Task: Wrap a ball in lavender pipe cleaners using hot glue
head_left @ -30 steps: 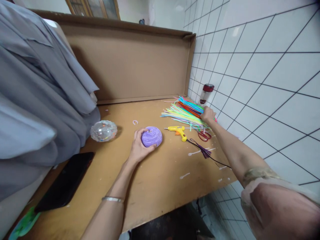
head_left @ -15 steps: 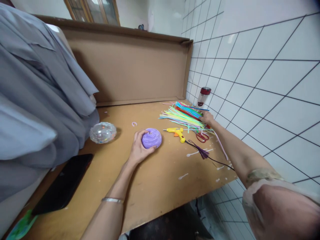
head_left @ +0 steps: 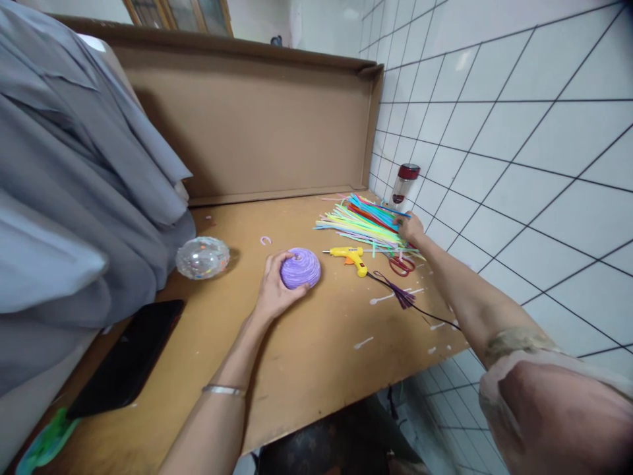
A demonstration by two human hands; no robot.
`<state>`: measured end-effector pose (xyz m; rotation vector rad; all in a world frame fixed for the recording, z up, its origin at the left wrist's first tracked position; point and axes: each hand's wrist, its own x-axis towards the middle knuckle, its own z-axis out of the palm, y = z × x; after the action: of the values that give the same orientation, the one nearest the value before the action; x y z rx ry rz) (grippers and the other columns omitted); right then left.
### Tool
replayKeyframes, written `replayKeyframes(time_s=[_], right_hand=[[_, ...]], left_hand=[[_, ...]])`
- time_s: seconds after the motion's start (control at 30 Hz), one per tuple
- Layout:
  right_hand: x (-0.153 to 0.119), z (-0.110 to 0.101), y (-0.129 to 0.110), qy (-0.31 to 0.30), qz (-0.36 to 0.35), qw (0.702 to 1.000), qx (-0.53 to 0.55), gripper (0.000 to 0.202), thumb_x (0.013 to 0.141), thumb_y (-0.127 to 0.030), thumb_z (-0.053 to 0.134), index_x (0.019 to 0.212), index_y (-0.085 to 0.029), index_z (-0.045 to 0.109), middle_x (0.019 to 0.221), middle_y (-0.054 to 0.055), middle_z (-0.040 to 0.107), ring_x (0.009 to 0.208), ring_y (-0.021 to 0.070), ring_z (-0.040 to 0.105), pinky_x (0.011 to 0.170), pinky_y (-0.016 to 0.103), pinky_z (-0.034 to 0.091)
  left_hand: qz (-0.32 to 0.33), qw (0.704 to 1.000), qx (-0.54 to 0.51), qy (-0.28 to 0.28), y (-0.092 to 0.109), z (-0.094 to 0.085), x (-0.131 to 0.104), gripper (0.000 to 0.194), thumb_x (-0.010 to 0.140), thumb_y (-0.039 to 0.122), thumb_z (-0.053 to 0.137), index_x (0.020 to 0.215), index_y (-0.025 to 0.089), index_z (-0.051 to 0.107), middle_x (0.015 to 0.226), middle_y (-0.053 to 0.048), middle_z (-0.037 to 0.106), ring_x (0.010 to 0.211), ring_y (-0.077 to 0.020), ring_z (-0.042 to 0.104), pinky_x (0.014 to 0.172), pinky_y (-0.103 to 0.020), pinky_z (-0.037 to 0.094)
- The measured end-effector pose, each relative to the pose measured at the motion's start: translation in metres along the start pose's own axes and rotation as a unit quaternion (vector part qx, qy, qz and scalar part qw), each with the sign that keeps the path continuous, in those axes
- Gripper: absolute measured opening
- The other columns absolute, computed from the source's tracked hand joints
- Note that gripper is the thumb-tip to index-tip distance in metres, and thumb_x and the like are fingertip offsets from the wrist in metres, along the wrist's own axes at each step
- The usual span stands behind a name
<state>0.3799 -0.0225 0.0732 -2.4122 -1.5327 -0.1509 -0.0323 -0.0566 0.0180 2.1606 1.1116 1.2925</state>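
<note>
A purple ball wound in fuzzy strands rests on the tabletop, and my left hand wraps around its left side, thumb along the bottom. Far right, my right hand is at the right end of a fanned bundle of colourful pipe cleaners; its fingers are bent, and what lies between them is too small to make out. Just below the bundle lie a yellow glue gun and red-handled scissors. A purple tassel-like bunch of strands lies across the gun's black cord.
A clear faceted bowl-like object and a black tablet-like slab are at left, beside grey cloth. A jar with a red lid stands by the tiled wall. A cardboard panel closes the back.
The view has shifted slightly. My left hand stays on the purple ball. The pink strand that hung near my right forearm no longer shows below it.
</note>
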Motion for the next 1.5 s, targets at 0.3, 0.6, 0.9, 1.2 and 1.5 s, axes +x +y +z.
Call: replayKeyframes(time_s=[0.3, 0.6, 0.9, 1.2, 1.5], right_hand=[[0.002, 0.001, -0.003, 0.017, 0.021, 1.000, 0.000, 0.040, 0.085, -0.013, 0.048, 0.113, -0.019, 0.076, 0.126, 0.012, 0.069, 0.111, 0.0284, 0.064, 0.091, 0.035, 0.051], [0.005, 0.001, -0.013, -0.014, 0.070, 0.997, -0.014, 0.035, 0.087, -0.015, 0.052, 0.113, -0.015, 0.075, 0.119, 0.018, 0.072, 0.112, 0.0328, 0.067, 0.091, 0.041, 0.052], [0.010, 0.005, -0.012, -0.023, 0.106, 0.994, -0.017, 0.036, 0.087, -0.015, 0.051, 0.116, -0.013, 0.072, 0.121, 0.021, 0.070, 0.112, 0.0330, 0.066, 0.089, 0.040, 0.052], [0.010, 0.004, -0.020, -0.010, 0.094, 0.995, -0.037, 0.042, 0.082, -0.010, 0.054, 0.121, -0.006, 0.068, 0.131, 0.025, 0.063, 0.128, 0.0350, 0.055, 0.105, 0.048, 0.044], [0.001, -0.005, -0.012, 0.018, 0.112, 0.993, 0.030, 0.038, 0.090, -0.024, 0.046, 0.114, -0.014, 0.074, 0.111, 0.017, 0.073, 0.101, 0.0293, 0.066, 0.081, 0.035, 0.051]], left_hand=[[0.002, 1.000, 0.001, -0.001, 0.002, -0.001, 0.001, 0.064, 0.061, 0.032, 0.076, 0.118, 0.022, 0.051, 0.123, -0.008, 0.055, 0.117, -0.0282, 0.057, 0.105, -0.045, 0.048], [-0.001, 1.000, -0.004, -0.005, 0.003, -0.003, 0.001, 0.063, 0.061, 0.033, 0.075, 0.119, 0.022, 0.051, 0.123, -0.008, 0.055, 0.119, -0.0283, 0.056, 0.106, -0.044, 0.047], [-0.016, 1.000, -0.010, -0.004, 0.004, -0.002, 0.001, 0.065, 0.060, 0.030, 0.076, 0.119, 0.023, 0.051, 0.125, -0.008, 0.054, 0.119, -0.0282, 0.056, 0.107, -0.045, 0.047], [-0.012, 1.000, -0.009, -0.006, 0.002, -0.002, 0.001, 0.067, 0.060, 0.031, 0.076, 0.121, 0.023, 0.050, 0.126, -0.008, 0.054, 0.120, -0.0282, 0.056, 0.107, -0.045, 0.047], [-0.026, 1.000, -0.016, 0.000, 0.001, -0.002, 0.002, 0.067, 0.059, 0.031, 0.077, 0.120, 0.023, 0.051, 0.124, -0.007, 0.054, 0.118, -0.0276, 0.057, 0.106, -0.045, 0.047]])
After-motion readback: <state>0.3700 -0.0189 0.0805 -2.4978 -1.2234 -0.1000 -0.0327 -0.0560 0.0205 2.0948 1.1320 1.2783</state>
